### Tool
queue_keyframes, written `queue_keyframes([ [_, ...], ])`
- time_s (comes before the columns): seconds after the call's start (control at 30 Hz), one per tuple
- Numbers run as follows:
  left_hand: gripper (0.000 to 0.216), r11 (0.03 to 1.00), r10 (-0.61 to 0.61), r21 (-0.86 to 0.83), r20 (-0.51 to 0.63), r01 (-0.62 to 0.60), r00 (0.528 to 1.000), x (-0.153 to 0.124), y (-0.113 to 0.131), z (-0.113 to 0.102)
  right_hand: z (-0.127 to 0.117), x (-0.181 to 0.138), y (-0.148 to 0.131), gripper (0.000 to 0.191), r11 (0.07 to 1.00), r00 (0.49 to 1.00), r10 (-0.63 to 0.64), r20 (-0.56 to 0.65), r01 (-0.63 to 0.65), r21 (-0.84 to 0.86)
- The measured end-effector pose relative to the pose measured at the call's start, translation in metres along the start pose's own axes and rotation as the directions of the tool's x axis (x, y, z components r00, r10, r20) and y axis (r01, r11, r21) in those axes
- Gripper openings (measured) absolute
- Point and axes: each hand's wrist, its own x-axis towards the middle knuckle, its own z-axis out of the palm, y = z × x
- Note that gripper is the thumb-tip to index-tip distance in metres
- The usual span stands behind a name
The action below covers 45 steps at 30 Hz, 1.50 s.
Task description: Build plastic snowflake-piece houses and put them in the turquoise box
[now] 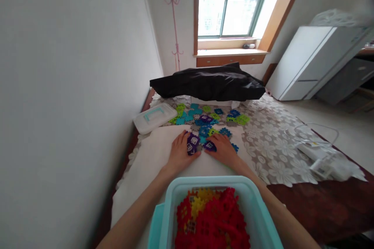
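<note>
your left hand [179, 151] curves round a purple piece [193, 143], fingers along its outer side and thumb across its near end; your right hand [224, 150] has a second purple piece [210, 146] pinched between fingers and thumb. the two lie side by side with a narrow gap, a bit of grey showing in it, so each hand is nearest its own piece. the left one runs longer away from you than across; you cannot tell the right one's long axis, as fingers cover part. both are over the white sheet [149, 163], beyond the light blue tub [209, 180], with blue and green pieces [205, 130] just past your hands.
</note>
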Motion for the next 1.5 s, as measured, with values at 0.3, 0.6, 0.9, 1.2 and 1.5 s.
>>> queue_keyframes([
  [0.3,0.078,0.988,-0.008,-0.157,-0.019,0.005,1.0,0.007,-0.004,-0.006,0.003,-0.011,0.005,0.05,0.995,0.995,-0.095,0.003,0.095,0.007],
  [0.6,0.092,0.991,0.122,-0.071,0.078,-0.117,0.989,0.002,-0.009,-0.027,-0.007,-0.01,-0.002,0.044,0.993,0.995,-0.095,-0.04,0.097,0.064],
  [0.9,0.066,0.976,0.084,-0.209,0.108,-0.06,0.991,0.005,-0.013,-0.028,-0.004,-0.011,-0.007,0.039,0.98,0.994,-0.085,-0.07,0.097,0.175],
  [1.2,0.056,0.95,0.131,-0.28,-0.051,-0.141,0.99,0.003,-0.019,-0.026,0.003,-0.008,-0.011,0.039,0.99,0.995,-0.065,-0.079,0.074,0.124],
  [1.5,0.046,0.932,0.223,-0.253,-0.17,-0.261,0.96,0.015,-0.025,-0.017,0.003,-0.005,-0.015,0.039,0.993,0.996,-0.083,-0.014,0.083,0.081],
])
